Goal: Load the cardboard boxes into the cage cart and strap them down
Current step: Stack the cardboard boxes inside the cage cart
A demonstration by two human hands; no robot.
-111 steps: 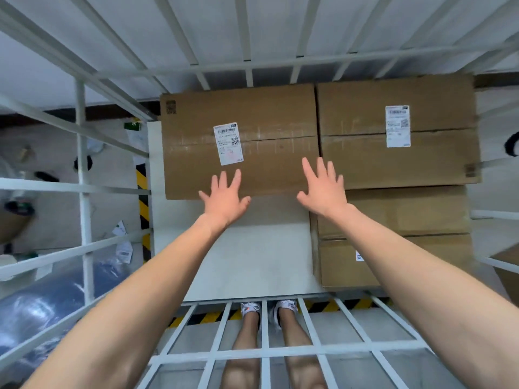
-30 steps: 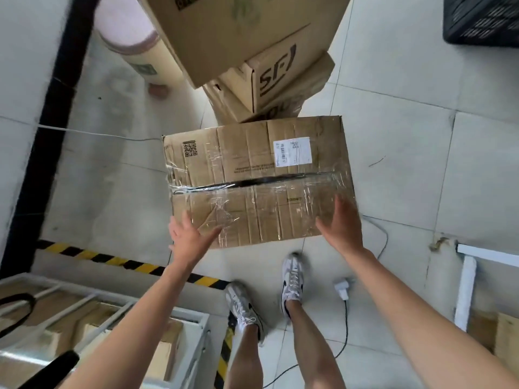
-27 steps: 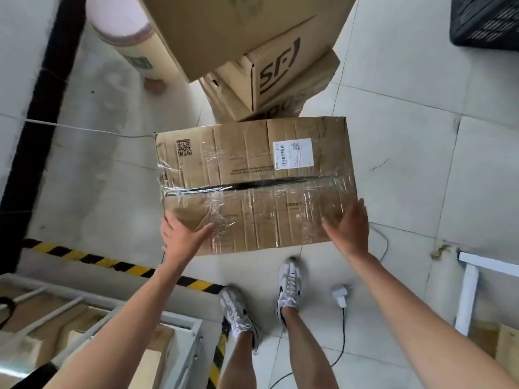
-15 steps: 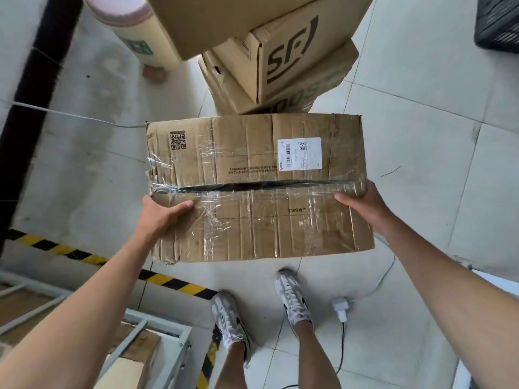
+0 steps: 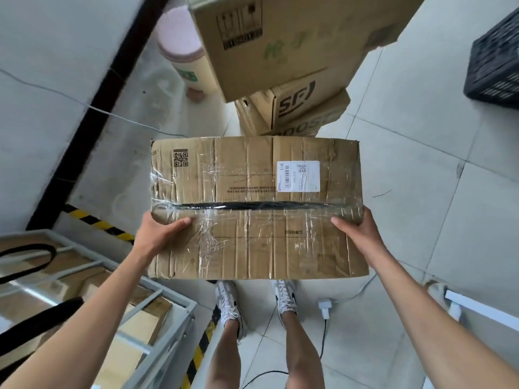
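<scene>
Box: a worn cardboard box (image 5: pixel 257 206), wrapped in clear tape, is held up flat in front of the person, above their shoes and clear of the floor.
Box top: a dark slit runs along the centre seam under the tape; a white label (image 5: pixel 298 176) sits on the far right flap and a printed QR code (image 5: pixel 180 157) on the far left.
Left hand: the left hand (image 5: pixel 157 231) is closed on the box's left edge, thumb lying on top just below the seam, the other fingers hidden under the side.
Right hand: the right hand (image 5: pixel 356 227) grips the right edge the same way, thumb on top, fingers out of sight beneath.
Stack: beyond the box stands a stack (image 5: pixel 283 80) of 3 or so cartons on the tiled floor, the middle one marked "SF".
Cart: the cage cart (image 5: pixel 165 301) is at lower left, its white bars open at the top, with boxes already lying inside and a black strap (image 5: pixel 31 256) looped over the frame.
Floor: a yellow-and-black stripe (image 5: pixel 98 223) runs past the cart; a white plug (image 5: pixel 325 307) and cable lie near the right shoe.
Corner: a black crate (image 5: pixel 497 63) sits at far right.
</scene>
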